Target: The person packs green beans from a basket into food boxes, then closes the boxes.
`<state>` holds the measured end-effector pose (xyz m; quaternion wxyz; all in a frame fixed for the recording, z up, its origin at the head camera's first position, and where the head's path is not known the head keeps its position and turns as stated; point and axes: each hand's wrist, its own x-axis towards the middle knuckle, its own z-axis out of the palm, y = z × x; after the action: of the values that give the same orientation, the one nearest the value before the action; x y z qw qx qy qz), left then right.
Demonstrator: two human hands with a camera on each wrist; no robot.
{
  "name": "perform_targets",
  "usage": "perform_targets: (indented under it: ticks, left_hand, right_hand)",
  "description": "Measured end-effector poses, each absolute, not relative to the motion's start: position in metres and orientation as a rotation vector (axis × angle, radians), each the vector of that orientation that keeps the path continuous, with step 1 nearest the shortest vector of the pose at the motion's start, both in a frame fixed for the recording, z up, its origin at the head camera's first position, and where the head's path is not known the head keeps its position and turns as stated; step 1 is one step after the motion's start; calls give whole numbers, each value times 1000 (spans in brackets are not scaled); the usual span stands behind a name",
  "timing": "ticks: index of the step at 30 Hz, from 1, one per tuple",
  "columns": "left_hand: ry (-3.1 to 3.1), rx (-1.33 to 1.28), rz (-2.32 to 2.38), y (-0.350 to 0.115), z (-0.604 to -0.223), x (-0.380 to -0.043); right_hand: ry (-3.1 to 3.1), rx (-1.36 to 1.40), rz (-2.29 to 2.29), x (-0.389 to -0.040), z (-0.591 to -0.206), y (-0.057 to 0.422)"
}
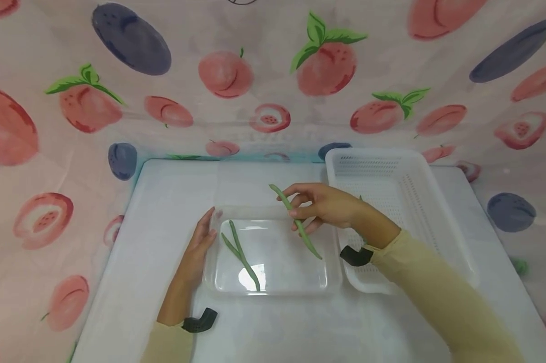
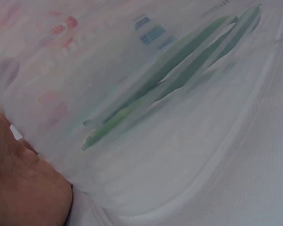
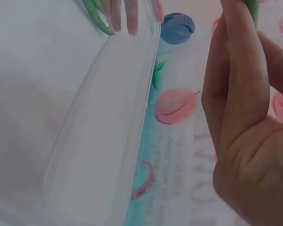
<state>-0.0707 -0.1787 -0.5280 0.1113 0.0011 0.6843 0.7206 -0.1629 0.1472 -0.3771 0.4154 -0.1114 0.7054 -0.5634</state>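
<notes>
In the head view, my right hand pinches a long green bean between thumb and fingers. The bean hangs slanted above the right part of a clear plastic container. Two more green beans lie crossed on the container's left side; the left wrist view shows these beans blurred through the wall. Against the container's left wall rests my left hand, its fingers straight along the outside. Only the held bean's end shows above my right hand in the right wrist view.
A white perforated basket stands just right of the container, partly under my right forearm. Something green shows in it beside my wrist, mostly hidden. Both stand on a white table, with fruit-patterned cloth behind and at the sides.
</notes>
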Motion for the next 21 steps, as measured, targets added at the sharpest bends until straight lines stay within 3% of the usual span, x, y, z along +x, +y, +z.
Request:
perform_targets:
  ticks: [21]
  left_hand:
    - [2013, -7, 2113, -180, -527, -71]
  right_hand:
    - [1699, -262, -1402, -164, -385, 118]
